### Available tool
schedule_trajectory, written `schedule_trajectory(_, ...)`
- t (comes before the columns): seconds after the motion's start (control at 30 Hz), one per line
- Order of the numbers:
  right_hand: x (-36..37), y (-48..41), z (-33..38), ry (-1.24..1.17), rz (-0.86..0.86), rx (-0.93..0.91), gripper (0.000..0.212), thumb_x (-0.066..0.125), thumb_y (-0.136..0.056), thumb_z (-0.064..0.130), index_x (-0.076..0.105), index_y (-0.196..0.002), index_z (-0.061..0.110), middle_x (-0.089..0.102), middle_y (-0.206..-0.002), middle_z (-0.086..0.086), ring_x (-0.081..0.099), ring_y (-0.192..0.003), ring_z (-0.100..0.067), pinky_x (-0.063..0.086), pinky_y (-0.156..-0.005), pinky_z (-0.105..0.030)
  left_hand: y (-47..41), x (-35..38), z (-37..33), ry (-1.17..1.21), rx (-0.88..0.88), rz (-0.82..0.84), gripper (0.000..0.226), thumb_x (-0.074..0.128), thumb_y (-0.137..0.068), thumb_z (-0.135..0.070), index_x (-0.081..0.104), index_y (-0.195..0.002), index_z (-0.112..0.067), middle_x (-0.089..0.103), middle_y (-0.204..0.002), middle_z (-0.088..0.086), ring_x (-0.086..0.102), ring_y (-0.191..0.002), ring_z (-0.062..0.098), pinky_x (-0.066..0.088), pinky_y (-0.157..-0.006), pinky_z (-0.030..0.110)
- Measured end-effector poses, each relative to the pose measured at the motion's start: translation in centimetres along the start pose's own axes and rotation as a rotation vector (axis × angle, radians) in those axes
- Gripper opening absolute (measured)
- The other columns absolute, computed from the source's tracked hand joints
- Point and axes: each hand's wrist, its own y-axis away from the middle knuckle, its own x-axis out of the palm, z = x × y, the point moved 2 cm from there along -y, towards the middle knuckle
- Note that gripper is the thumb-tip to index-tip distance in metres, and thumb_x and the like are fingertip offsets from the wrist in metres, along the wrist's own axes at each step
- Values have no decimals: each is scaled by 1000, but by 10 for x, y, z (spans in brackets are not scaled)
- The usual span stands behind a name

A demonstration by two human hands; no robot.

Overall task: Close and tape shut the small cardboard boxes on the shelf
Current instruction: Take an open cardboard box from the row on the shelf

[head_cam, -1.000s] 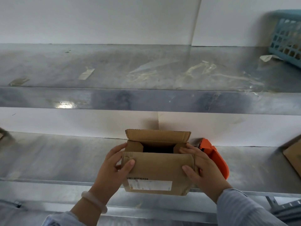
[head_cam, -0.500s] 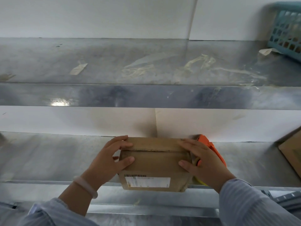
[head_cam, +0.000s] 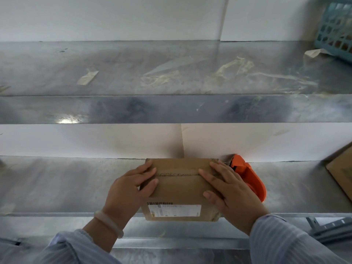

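We count 2 cardboard boxes: the small box (head_cam: 177, 189) and a second box (head_cam: 341, 174) cut off by the right border. We see 2 hands, the left hand (head_cam: 129, 189) and the right hand (head_cam: 232, 191), and 2 striped sleeves, the left sleeve (head_cam: 76, 248) and the right sleeve (head_cam: 285, 242). There are 2 metal shelves, the upper shelf (head_cam: 57, 73) and the lower shelf (head_cam: 57, 183). We find 1 orange tape dispenser (head_cam: 251, 180), 1 blue-green basket (head_cam: 337, 29), 1 pale bracelet (head_cam: 108, 224) and 1 printed label (head_cam: 174, 210). The tape scraps (head_cam: 238, 67) are too tangled for us to count.
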Motion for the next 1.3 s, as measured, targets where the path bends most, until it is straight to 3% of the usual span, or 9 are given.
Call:
schedule_trajectory(0.13,-1,-7,-8,11,-12,-35,85,-10,-76,84,24,-148,51,17,-158,21,-4,-139,5,-4,-112,-18,-7,1,-5,-74,23,-4,33,61,-87,-51,70,-115,-37,48,-125,-40,47,-110,-20,35,-96,3)
schedule_trajectory(0.23,2,-7,-12,22,-38,-34,81,-5,-83,80,32,-147,46,26,-157,18,8,-146,-4,5,-115,-24,-10,0,-11,-319,255,-45,56,36,-93,-67,74,-113,-30,63,-122,-22,50,-123,2,42,-106,27)
schedule_trajectory(0.33,8,-2,-11,26,-98,-18,69,5,-92,74,37,-145,45,31,-155,16,18,-147,-11,14,-116,-31,-6,17,-26,-449,394,80,51,31,-98,-59,65,-126,-33,58,-135,-14,46,-135,16,30,-114,41)
schedule_trajectory(0.57,4,4,-17,-174,-49,-7,65,13,-90,69,20,-150,47,4,-151,36,-10,-139,17,-9,-109,-12,-6,30,-29,-500,384,152,57,21,-100,-59,62,-129,-33,55,-139,-12,47,-133,11,25,-114,36)
schedule_trajectory(0.63,5,16,-31,-298,-196,108,58,20,-93,64,27,-148,46,18,-147,35,9,-133,20,7,-112,-13,-7,31,-29,-496,394,151,57,23,-100,-59,63,-128,-32,55,-138,-12,47,-133,11,26,-115,36)
schedule_trajectory(0.77,14,44,-92,-536,-554,651,45,45,-97,44,44,-140,29,45,-138,10,42,-123,-8,38,-108,-35,-7,31,-30,-470,408,125,57,26,-99,-59,64,-128,-29,54,-138,-12,47,-133,11,24,-117,36)
schedule_trajectory(0.87,28,51,-127,-827,-401,977,44,50,-98,44,48,-135,20,55,-131,-7,56,-111,-22,48,-99,-42,-7,31,-30,-456,403,119,59,25,-98,-61,64,-127,-28,54,-138,-12,47,-133,11,25,-117,36)
schedule_trajectory(1.03,37,40,-127,-1226,-250,1103,37,54,-95,48,56,-106,12,61,-96,-12,61,-77,-19,59,-75,-47,-9,31,-30,-435,396,126,58,28,-97,-60,65,-127,-28,53,-139,-13,44,-134,8,24,-117,33)
schedule_trajectory(1.3,39,32,-117,-745,-99,1001,32,66,-87,32,53,-113,22,62,-91,-1,64,-80,-20,61,-65,-35,-8,32,-29,-413,395,120,57,27,-97,-61,63,-128,-29,52,-140,-13,43,-136,9,27,-117,37)
